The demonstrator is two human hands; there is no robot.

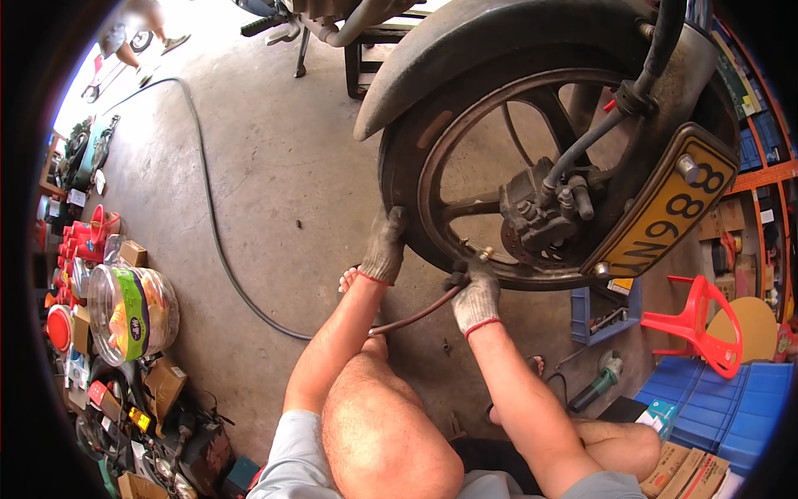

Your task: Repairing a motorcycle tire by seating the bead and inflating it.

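Note:
A motorbike front wheel with a black tyre (401, 179) and spoked rim hangs in front of me. My left hand (386, 248), in a dirty knit glove, grips the tyre's left lower side; part of its fingers is hidden there. My right hand (477, 298), gloved too, is closed round the end of an air hose (422, 313) at the bottom of the rim. A small brass-coloured fitting (487, 253) shows just above its fingers, against the rim. Whether it meets the valve I cannot tell. Near the hub sits a brake caliper (532, 204).
The dark hose (206, 179) curves across the concrete floor at left. A clear plastic tub (158, 316) and piled parts line the left side. At right are a blue crate (582, 320), a red plastic stool (702, 320) and an angle grinder (600, 381). Another person stands far left.

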